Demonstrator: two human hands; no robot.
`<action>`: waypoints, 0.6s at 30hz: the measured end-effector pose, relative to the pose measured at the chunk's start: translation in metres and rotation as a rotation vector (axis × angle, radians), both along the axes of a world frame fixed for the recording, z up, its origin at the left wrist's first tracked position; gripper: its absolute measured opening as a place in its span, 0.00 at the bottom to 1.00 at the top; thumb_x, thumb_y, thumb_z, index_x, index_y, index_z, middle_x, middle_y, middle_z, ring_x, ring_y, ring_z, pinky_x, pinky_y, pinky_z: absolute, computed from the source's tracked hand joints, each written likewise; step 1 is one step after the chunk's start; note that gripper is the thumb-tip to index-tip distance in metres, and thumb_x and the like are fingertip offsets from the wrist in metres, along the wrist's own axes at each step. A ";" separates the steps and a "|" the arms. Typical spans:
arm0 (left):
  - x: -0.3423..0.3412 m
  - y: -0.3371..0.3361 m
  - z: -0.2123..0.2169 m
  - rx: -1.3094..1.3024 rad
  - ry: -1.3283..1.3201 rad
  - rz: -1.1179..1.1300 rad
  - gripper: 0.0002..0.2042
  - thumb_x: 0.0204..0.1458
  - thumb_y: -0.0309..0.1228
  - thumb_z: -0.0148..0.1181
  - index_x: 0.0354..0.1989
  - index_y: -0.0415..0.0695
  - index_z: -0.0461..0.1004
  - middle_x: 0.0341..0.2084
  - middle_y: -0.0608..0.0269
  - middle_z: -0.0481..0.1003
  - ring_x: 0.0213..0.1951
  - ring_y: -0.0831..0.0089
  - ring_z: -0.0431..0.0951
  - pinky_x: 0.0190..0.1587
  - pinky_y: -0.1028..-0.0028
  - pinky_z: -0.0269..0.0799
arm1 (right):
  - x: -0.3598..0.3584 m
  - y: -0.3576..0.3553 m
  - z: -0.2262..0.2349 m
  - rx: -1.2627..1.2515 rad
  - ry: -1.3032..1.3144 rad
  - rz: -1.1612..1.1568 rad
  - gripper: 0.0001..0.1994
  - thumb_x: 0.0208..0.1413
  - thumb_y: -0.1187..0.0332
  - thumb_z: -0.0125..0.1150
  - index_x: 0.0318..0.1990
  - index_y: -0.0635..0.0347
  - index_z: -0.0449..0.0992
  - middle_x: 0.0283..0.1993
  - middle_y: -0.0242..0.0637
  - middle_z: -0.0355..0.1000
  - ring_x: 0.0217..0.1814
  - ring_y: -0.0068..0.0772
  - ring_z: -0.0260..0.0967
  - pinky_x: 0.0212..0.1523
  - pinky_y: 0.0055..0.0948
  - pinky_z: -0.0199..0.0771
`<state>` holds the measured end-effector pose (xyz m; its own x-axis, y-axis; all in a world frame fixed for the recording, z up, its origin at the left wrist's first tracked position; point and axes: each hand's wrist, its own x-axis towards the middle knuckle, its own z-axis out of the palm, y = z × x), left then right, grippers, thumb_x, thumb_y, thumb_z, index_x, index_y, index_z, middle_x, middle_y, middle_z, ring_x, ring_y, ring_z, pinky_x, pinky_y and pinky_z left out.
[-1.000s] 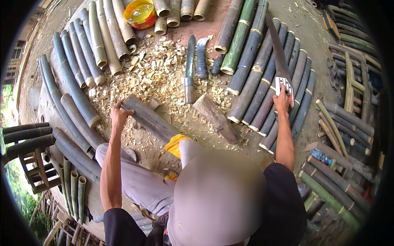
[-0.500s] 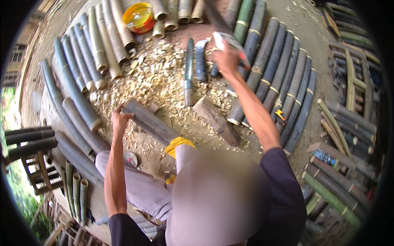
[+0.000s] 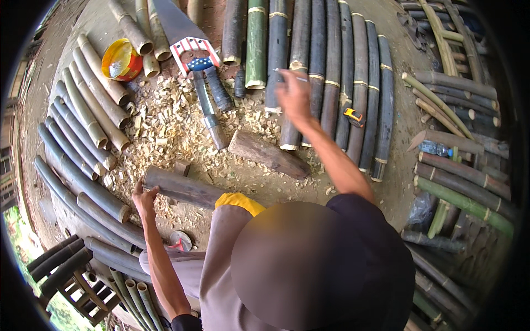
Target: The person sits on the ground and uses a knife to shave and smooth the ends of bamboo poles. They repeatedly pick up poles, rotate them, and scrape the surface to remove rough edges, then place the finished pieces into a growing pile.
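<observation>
My left hand (image 3: 145,199) is closed on the far end of a dark bamboo length (image 3: 182,186), which runs slantwise to the yellow patch (image 3: 241,203) at my knee. Above the dark bamboo poles (image 3: 333,71) on the right is my right hand (image 3: 293,98). Its fingers are blurred, and a small pale spot shows at them that I cannot make out. A handsaw (image 3: 175,25) with a striped and starred handle lies on the ground, partly over a long knife (image 3: 205,99). Beside the knife lies a black-wrapped tool (image 3: 221,91).
Pale wood chips (image 3: 149,129) cover the ground ahead. A wooden block (image 3: 268,154) lies in front of my knee. Bamboo poles fan out left and right. A yellow-red tub (image 3: 121,59) stands at the far left; a tape measure (image 3: 353,115) rests on the right-hand poles.
My right hand has let go of the handsaw, which now lies by the knife, and is over the right-hand poles. The view has turned right. My left hand stays on the bamboo length.
</observation>
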<state>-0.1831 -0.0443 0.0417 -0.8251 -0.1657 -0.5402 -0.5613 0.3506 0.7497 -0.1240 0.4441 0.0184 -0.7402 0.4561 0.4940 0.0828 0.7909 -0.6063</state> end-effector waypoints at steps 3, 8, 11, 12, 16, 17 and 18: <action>0.002 -0.006 0.002 0.001 -0.018 0.040 0.32 0.39 0.09 0.59 0.59 0.32 0.62 0.41 0.51 0.75 0.35 0.67 0.78 0.33 0.76 0.76 | 0.123 0.087 0.010 0.081 -0.324 -0.522 0.21 0.43 0.73 0.61 0.49 0.60 0.71 0.44 0.48 0.68 0.51 0.50 0.64 0.53 0.46 0.63; -0.006 -0.009 -0.009 0.079 -0.072 -0.018 0.35 0.39 0.10 0.59 0.62 0.33 0.58 0.28 0.64 0.72 0.22 0.81 0.68 0.23 0.81 0.64 | 0.332 0.197 -0.032 0.158 -0.763 -1.092 0.28 0.48 0.58 0.61 0.57 0.58 0.66 0.54 0.55 0.66 0.58 0.55 0.61 0.58 0.45 0.61; -0.004 -0.006 -0.001 0.062 -0.044 0.012 0.35 0.39 0.11 0.59 0.61 0.32 0.58 0.27 0.65 0.71 0.21 0.82 0.66 0.22 0.81 0.62 | 0.364 0.184 -0.045 -0.173 -0.992 -1.126 0.37 0.46 0.50 0.62 0.62 0.60 0.60 0.59 0.58 0.62 0.63 0.56 0.57 0.62 0.43 0.58; -0.004 0.001 0.009 0.048 -0.050 0.009 0.36 0.39 0.11 0.59 0.62 0.32 0.57 0.26 0.66 0.70 0.21 0.81 0.65 0.22 0.81 0.61 | 0.370 0.181 -0.046 -0.316 -1.053 -1.101 0.40 0.45 0.49 0.63 0.63 0.61 0.57 0.60 0.59 0.61 0.64 0.56 0.56 0.63 0.42 0.57; -0.003 0.006 0.010 0.026 -0.044 0.007 0.36 0.39 0.11 0.59 0.62 0.32 0.56 0.27 0.66 0.71 0.21 0.82 0.65 0.21 0.81 0.60 | 0.385 0.188 -0.056 -0.431 -0.842 -0.816 0.41 0.44 0.51 0.63 0.62 0.68 0.57 0.62 0.58 0.59 0.65 0.53 0.57 0.62 0.40 0.57; -0.002 0.005 0.011 0.024 -0.048 -0.017 0.36 0.39 0.11 0.59 0.62 0.32 0.56 0.27 0.66 0.71 0.21 0.82 0.65 0.22 0.81 0.60 | 0.396 0.188 -0.053 -0.515 -0.770 -0.810 0.40 0.44 0.52 0.63 0.62 0.67 0.58 0.62 0.58 0.59 0.65 0.53 0.56 0.62 0.40 0.57; -0.002 0.003 0.009 0.024 -0.046 -0.035 0.36 0.40 0.11 0.59 0.62 0.32 0.56 0.27 0.66 0.70 0.21 0.82 0.64 0.22 0.81 0.60 | 0.397 0.189 -0.039 -0.596 -0.691 -0.796 0.40 0.44 0.52 0.63 0.62 0.66 0.58 0.62 0.58 0.59 0.65 0.52 0.56 0.62 0.39 0.56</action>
